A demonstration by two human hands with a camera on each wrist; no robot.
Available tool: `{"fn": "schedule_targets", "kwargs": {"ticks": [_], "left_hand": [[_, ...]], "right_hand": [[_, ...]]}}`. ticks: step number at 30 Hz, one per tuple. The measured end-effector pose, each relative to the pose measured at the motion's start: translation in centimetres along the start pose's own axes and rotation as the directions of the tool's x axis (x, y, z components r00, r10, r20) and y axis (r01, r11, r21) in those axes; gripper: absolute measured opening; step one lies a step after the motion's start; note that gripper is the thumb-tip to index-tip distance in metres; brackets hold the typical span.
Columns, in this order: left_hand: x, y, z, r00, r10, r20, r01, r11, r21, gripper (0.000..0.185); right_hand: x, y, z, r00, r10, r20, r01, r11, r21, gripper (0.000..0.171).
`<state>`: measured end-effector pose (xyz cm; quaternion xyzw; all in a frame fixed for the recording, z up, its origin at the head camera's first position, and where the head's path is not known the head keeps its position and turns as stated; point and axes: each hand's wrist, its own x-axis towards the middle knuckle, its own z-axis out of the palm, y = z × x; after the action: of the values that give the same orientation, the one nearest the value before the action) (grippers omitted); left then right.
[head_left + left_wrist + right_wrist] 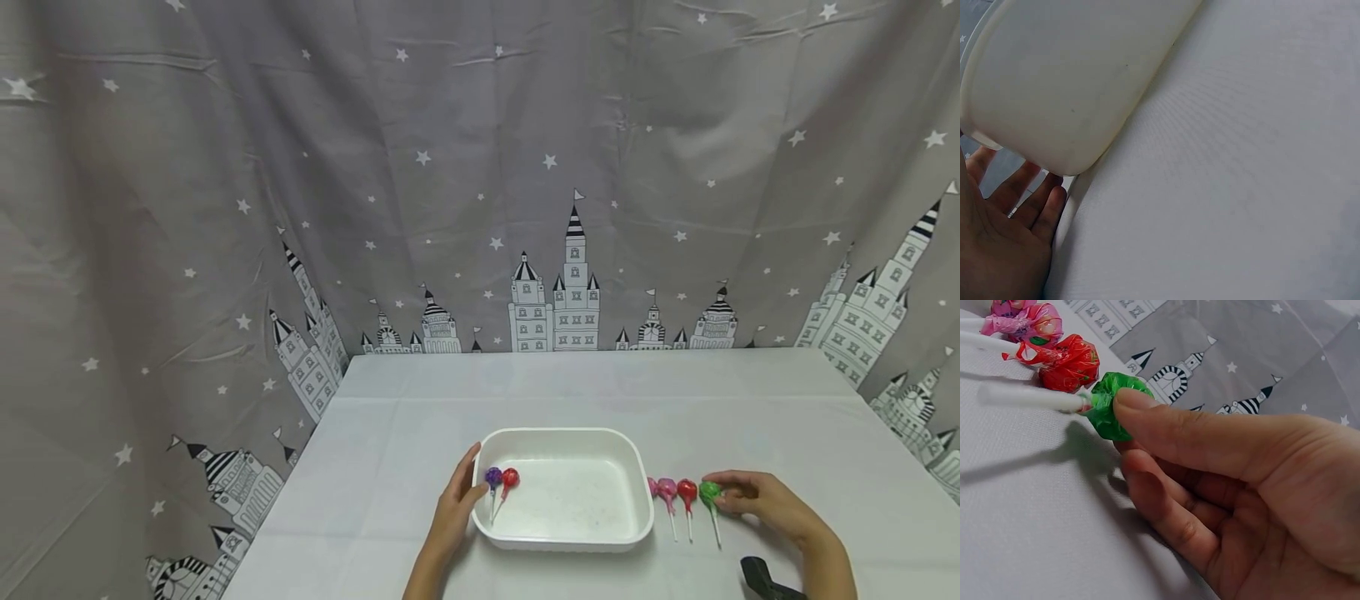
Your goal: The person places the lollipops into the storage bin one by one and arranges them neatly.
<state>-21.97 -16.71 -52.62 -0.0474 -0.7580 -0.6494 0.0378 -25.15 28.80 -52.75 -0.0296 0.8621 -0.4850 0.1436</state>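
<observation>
Right of the tray (577, 500), a green pop (709, 492) in a pinch

At the tray's left side, the left hand (452, 512) holds the wall, thumb on the rim and fingers a bit bent outside. Across from it, the right hand (765, 500) pinches the green pop's round top; its other fingers curl loosely. The stick's shadow lies apart from it, so the pop looks a little lifted. To its left, a red pop (687, 490) and two pink pops (667, 488) lie in a row. Inside the tray are a purple pop (492, 476) and a second red pop (511, 478).

The shiny wrap could slip out, because the pinch is small. The stick could bump the red pop, because they are so close. A hard tug by the left hand could slide the tray and roll its pops.

The table (405, 433) is white, like cloth, with soft fold lines. Around it hangs a gray curtain (450, 108) with white stars and castles (575, 292). Near the right wrist is a black thing (765, 579); I can't tell what it is.
</observation>
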Motion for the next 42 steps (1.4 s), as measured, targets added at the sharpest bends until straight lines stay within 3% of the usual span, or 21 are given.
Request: {"fn": "schedule_targets", "kwargs": {"ticks": [4,7,15,19,28,34,42], "left_hand": [[-0.2,0.8,0.0,1.000,0.011,0.007,-0.011,1.000,-0.009,0.057],[0.0,0.0,0.0,1.000,0.010,0.004,-0.010,1.000,-0.015,0.057],[0.6,-2.1,0.1,1.000,0.007,-0.025,-0.007,1.000,0.004,0.058],[0.6,-2.2,0.1,1.000,0.015,-0.019,-0.015,1.000,-0.003,0.057],[0.5,-2.0,0.1,1.000,-0.001,-0.011,0.001,1.000,-0.010,0.058],[0.6,-2.2,0.1,1.000,-0.008,-0.012,0.008,1.000,-0.006,0.058],[0.6,-2.3,0.0,1.000,0.000,-0.008,0.000,1.000,-0.010,0.058]], "right_hand": [[-0.1,-0.1,0.0,1.000,0.008,-0.013,-0.007,1.000,0.026,0.052],[-0.3,-0.3,-0.2,1.000,-0.003,-0.003,0.003,0.998,0.058,0.054],[-1.1,-1.1,-1.1,0.989,-0.141,0.042,0.137,0.986,0.096,0.057],[-1.3,-1.9,-1.2,0.985,-0.173,0.020,0.171,0.982,0.080,0.054],[-1.4,-4.5,-1.1,0.986,-0.159,-0.044,0.162,0.986,0.051,0.052],[-1.4,-6.6,-0.9,0.969,-0.222,-0.105,0.226,0.974,0.023,0.047],[-0.5,-9.4,0.1,0.949,-0.297,-0.105,0.302,0.953,0.030,0.043]]}}
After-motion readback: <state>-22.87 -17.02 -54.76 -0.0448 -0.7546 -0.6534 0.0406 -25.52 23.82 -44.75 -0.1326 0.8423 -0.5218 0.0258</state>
